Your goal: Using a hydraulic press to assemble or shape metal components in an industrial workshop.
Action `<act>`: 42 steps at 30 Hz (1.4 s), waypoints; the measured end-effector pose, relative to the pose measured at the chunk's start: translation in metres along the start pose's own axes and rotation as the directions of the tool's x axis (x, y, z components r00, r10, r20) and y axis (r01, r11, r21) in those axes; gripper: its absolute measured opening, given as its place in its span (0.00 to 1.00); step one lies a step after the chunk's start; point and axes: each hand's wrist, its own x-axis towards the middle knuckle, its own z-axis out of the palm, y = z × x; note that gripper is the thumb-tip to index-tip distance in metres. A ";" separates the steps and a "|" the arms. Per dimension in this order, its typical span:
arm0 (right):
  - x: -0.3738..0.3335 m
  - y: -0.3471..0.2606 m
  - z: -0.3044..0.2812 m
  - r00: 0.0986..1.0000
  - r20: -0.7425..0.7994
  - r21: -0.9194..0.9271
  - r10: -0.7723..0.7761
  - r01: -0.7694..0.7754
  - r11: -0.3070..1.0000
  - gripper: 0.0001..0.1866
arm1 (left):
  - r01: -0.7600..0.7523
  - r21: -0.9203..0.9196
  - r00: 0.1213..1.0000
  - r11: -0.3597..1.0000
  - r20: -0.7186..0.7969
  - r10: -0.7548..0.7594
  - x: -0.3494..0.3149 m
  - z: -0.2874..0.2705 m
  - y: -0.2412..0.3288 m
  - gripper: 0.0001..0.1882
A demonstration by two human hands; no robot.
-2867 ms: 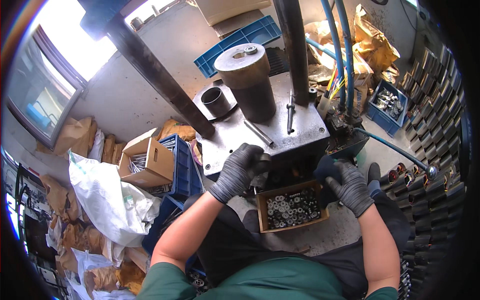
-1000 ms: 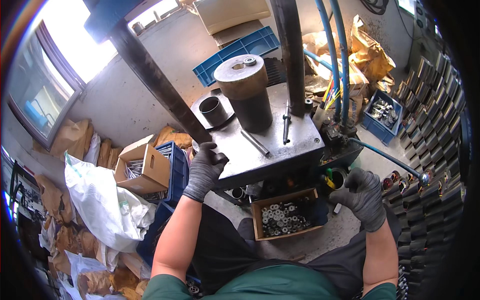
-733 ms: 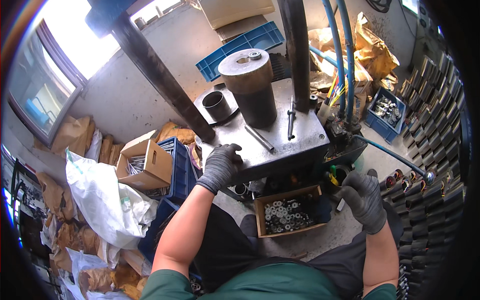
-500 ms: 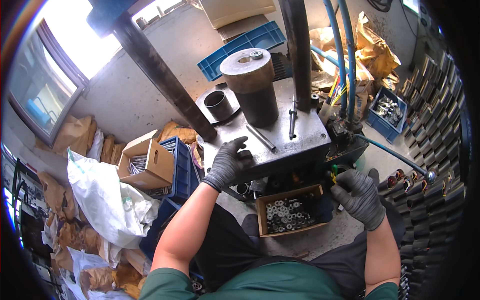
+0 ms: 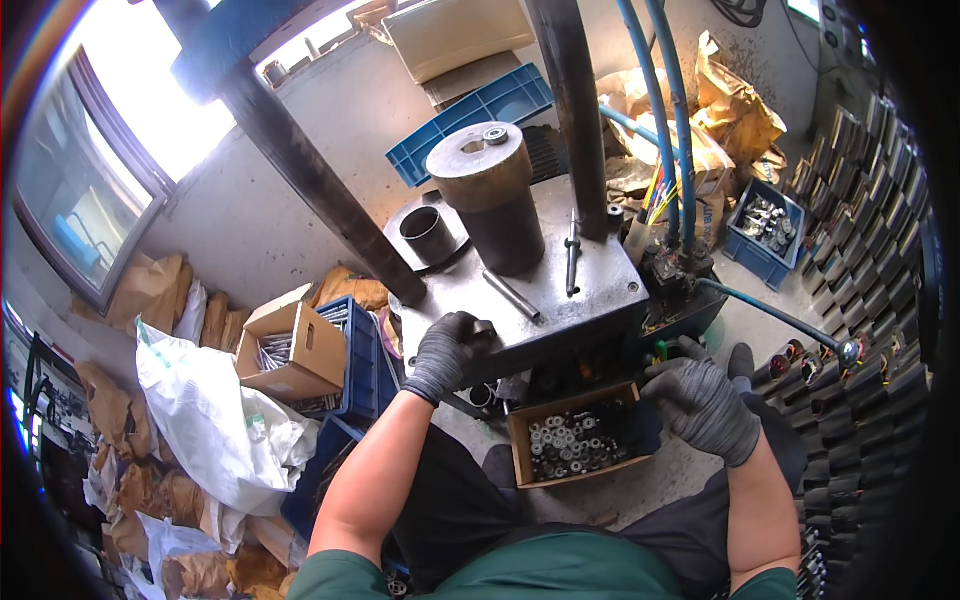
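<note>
My left hand [image 5: 446, 356], in a grey knit glove, is at the front left edge of the steel press table [image 5: 590, 290]. Its fingers are loosely bent and I see nothing in them. To the right of the table front, my gloved right hand [image 5: 708, 408] hovers by the right end of a cardboard box [image 5: 585, 478] of small bearings [image 5: 565, 440]. Its fingers are bent but apart, with no object visible. On the table stand a thick steel cylinder [image 5: 480, 180] with a bearing [image 5: 495, 135] on top and a short dark ring [image 5: 427, 235]. A plain rod [image 5: 512, 297] and a stepped shaft [image 5: 572, 262] lie in front.
Two dark press columns [image 5: 320, 190] rise from the table. On the left are a carton of metal rods [image 5: 280, 350], blue crates [image 5: 365, 345] and a white sack [image 5: 215, 420]. At right, a ball-ended lever [image 5: 780, 315] juts out near stacked dark cylinders [image 5: 870, 230] and a blue bin [image 5: 765, 230].
The view has shifted slightly. My right hand has moved left, toward the box of bearings, and turned flatter. My left hand's fingers have curled in more by the table edge.
</note>
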 end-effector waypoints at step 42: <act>0.000 0.015 0.026 0.873 0.487 -0.091 0.003 0.047 0.995 0.32 | -0.254 0.324 0.925 0.911 -0.193 0.326 0.141 -0.151 0.134 0.13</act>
